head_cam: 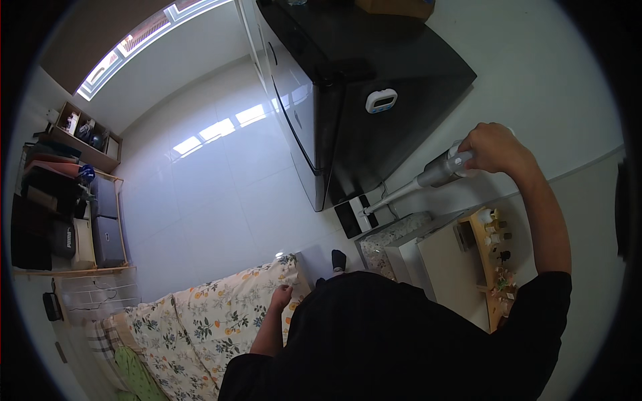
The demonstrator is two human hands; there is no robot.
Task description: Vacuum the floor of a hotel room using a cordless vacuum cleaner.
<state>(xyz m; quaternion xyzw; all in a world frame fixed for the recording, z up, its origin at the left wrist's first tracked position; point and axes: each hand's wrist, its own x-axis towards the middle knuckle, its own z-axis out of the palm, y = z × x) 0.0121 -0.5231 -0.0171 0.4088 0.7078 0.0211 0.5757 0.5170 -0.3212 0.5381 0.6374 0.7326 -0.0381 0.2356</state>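
My right hand (494, 148), at the right, is closed around the grip of a grey and white cordless stick vacuum cleaner (441, 168). The vacuum's tube slants down to the left, and its flat black and white floor head (356, 215) rests on the floor by the lower corner of a black refrigerator (391, 125). A thin cable lies beside the head. My left hand (282, 295) hangs above the corner of a bed with a floral cover (225, 306); its fingers are curled, and I see nothing held in it.
A white digital timer (381, 101) sits on the refrigerator's side. Right of the floor head stand a speckled box (383, 245) and a white cabinet with a wooden shelf (484, 255) of small bottles. Glossy floor tiles (210, 200) stretch left towards a clothes rack with grey storage boxes (108, 240).
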